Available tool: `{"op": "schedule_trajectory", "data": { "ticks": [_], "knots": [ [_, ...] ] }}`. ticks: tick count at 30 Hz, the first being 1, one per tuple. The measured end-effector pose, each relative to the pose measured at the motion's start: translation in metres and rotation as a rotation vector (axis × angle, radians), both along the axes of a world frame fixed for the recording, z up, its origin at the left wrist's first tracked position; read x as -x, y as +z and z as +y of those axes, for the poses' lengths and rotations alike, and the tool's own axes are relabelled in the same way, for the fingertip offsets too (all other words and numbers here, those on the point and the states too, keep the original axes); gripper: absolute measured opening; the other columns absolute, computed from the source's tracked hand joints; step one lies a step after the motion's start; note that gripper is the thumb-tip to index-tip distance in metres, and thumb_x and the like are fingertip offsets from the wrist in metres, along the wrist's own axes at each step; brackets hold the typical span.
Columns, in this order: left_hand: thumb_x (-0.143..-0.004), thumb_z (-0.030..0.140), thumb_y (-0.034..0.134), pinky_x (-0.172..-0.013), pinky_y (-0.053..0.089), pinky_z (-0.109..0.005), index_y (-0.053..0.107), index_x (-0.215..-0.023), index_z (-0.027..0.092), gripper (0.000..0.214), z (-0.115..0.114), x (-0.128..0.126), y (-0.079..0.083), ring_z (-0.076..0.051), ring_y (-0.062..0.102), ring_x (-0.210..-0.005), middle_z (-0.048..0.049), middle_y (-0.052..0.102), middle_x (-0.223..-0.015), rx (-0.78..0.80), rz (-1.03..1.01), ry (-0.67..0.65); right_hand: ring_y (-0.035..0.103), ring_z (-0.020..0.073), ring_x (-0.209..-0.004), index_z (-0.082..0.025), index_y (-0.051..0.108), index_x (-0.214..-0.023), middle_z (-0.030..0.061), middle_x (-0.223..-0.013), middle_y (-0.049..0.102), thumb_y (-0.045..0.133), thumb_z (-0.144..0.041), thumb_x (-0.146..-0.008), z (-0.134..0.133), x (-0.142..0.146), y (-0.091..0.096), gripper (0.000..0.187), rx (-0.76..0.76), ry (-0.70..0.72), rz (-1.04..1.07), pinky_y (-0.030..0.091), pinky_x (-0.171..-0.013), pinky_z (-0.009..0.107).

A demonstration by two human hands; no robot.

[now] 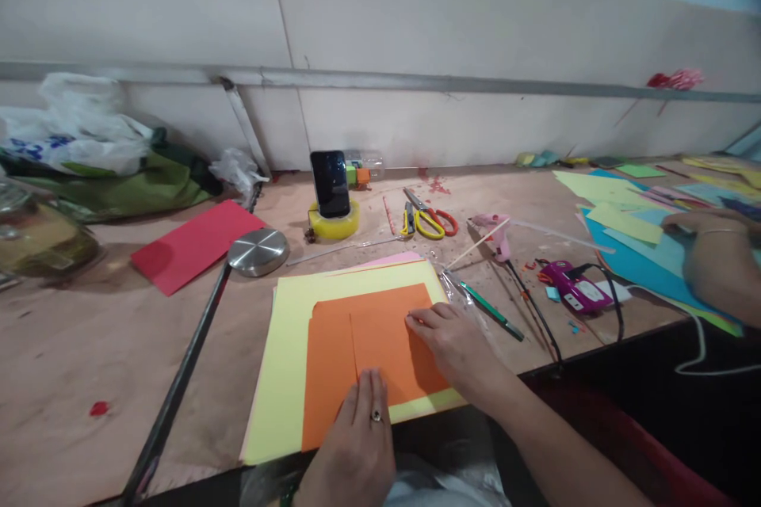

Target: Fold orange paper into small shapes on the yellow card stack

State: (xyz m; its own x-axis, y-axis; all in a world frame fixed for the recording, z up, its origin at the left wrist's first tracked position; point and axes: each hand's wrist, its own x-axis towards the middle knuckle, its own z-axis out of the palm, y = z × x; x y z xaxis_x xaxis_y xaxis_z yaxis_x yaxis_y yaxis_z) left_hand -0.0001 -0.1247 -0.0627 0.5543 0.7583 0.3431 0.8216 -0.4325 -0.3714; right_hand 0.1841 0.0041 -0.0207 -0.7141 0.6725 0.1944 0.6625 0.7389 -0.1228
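An orange paper sheet lies folded over on a stack of pale yellow sheets at the table's front edge. My left hand rests flat on the lower part of the orange sheet, fingers stretched out, a ring on one finger. My right hand presses on the folded flap's right side, fingers extended on the paper. A pink sheet peeks out behind the yellow stack.
A phone stands in a yellow tape roll. Scissors, glue guns, a green pen, a red sheet, a metal lamp base and bags at left. Another person's arm rests on coloured papers at right.
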Motion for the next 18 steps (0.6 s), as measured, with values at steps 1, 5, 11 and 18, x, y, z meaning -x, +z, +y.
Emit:
{"op": "schedule_trajectory", "data": {
  "ticks": [1, 5, 11, 18],
  "knots": [
    [-0.080, 0.013, 0.046, -0.096, 0.047, -0.045, 0.062, -0.124, 0.006, 0.047, -0.004, 0.002, -0.001, -0.031, 0.057, -0.119, -0.0202, 0.064, -0.123, 0.006, 0.010, 0.000, 0.056, 0.0217, -0.089, -0.018, 0.064, -0.108, 0.0074, -0.107, 0.068, 0.050, 0.001, -0.083, 0.000, 0.000, 0.001, 0.035, 0.001, -0.001, -0.006, 0.045, -0.080, 0.035],
    [-0.080, 0.014, 0.045, -0.095, 0.046, -0.043, 0.067, -0.116, 0.006, 0.043, -0.014, 0.008, 0.007, -0.031, 0.059, -0.115, -0.0187, 0.066, -0.122, -0.007, 0.053, -0.021, 0.056, 0.0214, -0.090, -0.018, 0.063, -0.109, 0.0063, -0.109, 0.068, 0.050, 0.002, -0.083, -0.001, 0.001, 0.005, 0.035, 0.002, 0.002, -0.053, 0.044, -0.080, 0.034],
    [-0.080, 0.014, 0.045, -0.096, 0.045, -0.040, 0.067, -0.117, 0.008, 0.043, -0.022, 0.019, 0.011, -0.028, 0.058, -0.118, -0.0168, 0.064, -0.124, -0.049, 0.073, -0.041, 0.055, 0.0216, -0.091, -0.015, 0.062, -0.111, 0.0085, -0.110, 0.067, 0.054, -0.002, -0.084, 0.000, 0.001, 0.011, 0.031, 0.051, 0.012, -0.128, 0.044, -0.080, 0.034],
    [-0.080, 0.016, 0.044, -0.096, 0.046, -0.037, 0.065, -0.121, 0.011, 0.046, -0.027, 0.032, 0.005, -0.026, 0.055, -0.121, -0.0143, 0.062, -0.129, -0.070, 0.047, -0.035, 0.056, 0.0198, -0.090, -0.014, 0.066, -0.108, 0.0085, -0.107, 0.068, 0.051, -0.001, -0.084, -0.001, 0.003, 0.028, 0.031, 0.128, 0.008, -0.096, 0.044, -0.079, 0.030]
  ]
}}
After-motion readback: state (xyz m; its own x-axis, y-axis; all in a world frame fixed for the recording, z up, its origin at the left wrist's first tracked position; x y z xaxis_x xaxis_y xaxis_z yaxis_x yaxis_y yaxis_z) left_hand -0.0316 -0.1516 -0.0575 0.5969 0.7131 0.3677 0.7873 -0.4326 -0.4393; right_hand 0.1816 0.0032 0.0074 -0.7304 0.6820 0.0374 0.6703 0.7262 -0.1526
